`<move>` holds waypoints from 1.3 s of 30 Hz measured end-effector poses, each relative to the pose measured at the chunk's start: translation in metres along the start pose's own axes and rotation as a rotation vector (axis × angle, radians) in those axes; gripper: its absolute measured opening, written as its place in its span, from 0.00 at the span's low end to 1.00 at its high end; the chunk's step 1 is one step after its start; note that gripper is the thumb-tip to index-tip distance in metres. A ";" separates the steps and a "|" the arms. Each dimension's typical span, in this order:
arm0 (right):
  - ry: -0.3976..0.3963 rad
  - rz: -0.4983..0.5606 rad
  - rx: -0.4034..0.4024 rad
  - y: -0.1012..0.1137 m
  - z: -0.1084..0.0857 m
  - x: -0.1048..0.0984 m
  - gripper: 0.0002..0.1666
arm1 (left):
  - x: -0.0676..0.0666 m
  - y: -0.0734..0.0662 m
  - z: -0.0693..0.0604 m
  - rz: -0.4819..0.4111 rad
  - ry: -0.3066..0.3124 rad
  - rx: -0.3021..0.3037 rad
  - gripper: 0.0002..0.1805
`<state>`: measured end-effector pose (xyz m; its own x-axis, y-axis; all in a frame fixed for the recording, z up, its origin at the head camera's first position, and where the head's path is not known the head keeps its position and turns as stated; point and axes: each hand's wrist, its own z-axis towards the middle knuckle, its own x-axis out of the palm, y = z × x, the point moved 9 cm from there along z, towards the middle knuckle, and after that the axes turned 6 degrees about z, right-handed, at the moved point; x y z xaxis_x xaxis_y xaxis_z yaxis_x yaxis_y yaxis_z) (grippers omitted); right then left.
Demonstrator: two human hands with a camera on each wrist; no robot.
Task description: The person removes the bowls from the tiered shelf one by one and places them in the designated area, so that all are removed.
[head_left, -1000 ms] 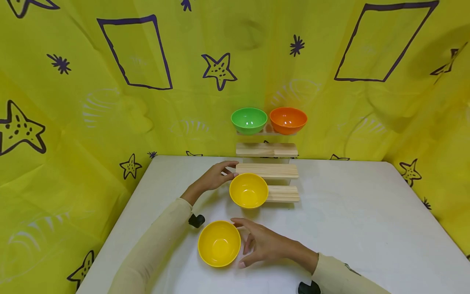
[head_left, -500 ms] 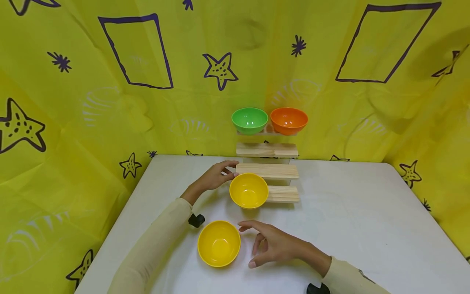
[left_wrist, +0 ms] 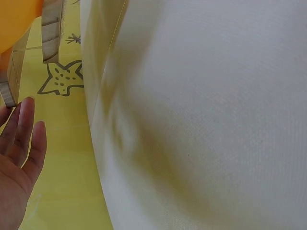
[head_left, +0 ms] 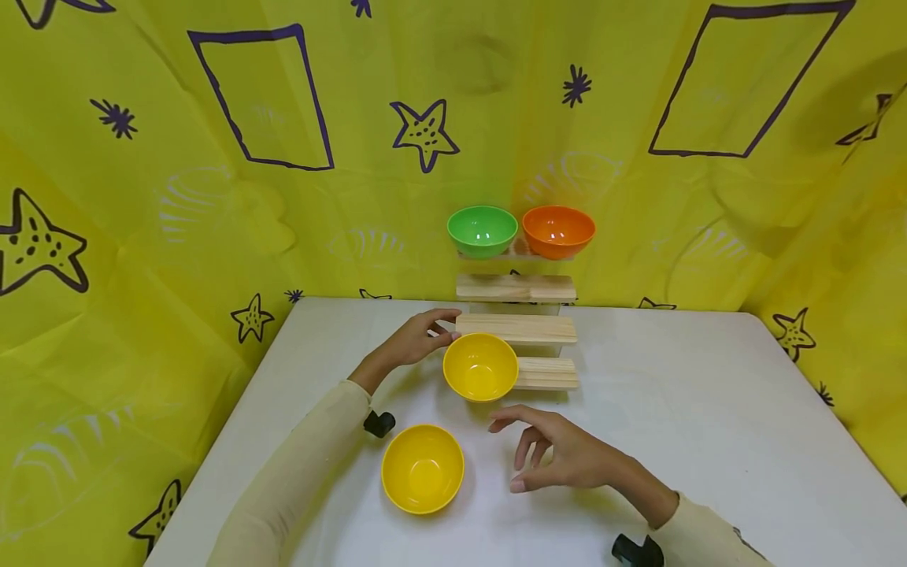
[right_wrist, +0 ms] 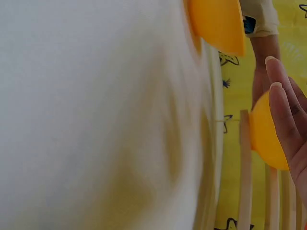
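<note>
My left hand point(head_left: 418, 339) rests its fingertips against the left end of a stepped wooden rack point(head_left: 517, 328), its thumb close to a yellow bowl. That yellow bowl point(head_left: 480, 367) sits at the left of the lowest step; in the left wrist view relaxed fingers point(left_wrist: 29, 143) touch a slat's end. A second yellow bowl point(head_left: 423, 469) stands upright on the table in front of the rack. To its right hovers my right hand point(head_left: 567, 453), apart from the bowl, holding nothing, fingers loosely bent. On the top step are a green bowl point(head_left: 483, 231) and an orange bowl point(head_left: 558, 231).
A white table point(head_left: 708, 433) carries the rack and the front bowl. Yellow curtains point(head_left: 397, 220) with starfish drawings hang behind and on both sides. Black wrist devices point(head_left: 379, 424) are worn at both sleeves.
My right hand has drawn away from the front yellow bowl, moving right and slightly toward the rack. The left hand and all the bowls stay where they were.
</note>
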<state>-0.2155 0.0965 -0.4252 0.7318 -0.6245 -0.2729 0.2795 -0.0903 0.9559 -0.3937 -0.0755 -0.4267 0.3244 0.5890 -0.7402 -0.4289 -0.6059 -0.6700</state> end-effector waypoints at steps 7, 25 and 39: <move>-0.127 -0.070 -0.086 0.012 -0.004 -0.028 0.42 | 0.000 0.001 0.000 -0.001 0.007 -0.007 0.29; -0.377 -0.162 -0.011 0.009 -0.006 -0.078 0.43 | 0.001 0.002 0.001 -0.001 0.013 -0.009 0.29; -0.427 -0.104 0.102 -0.012 0.007 -0.083 0.51 | 0.002 0.001 0.001 -0.006 0.012 -0.013 0.29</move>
<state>-0.2839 0.1443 -0.4134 0.3751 -0.8703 -0.3191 0.2599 -0.2317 0.9374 -0.3949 -0.0747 -0.4287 0.3374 0.5863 -0.7365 -0.4155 -0.6093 -0.6754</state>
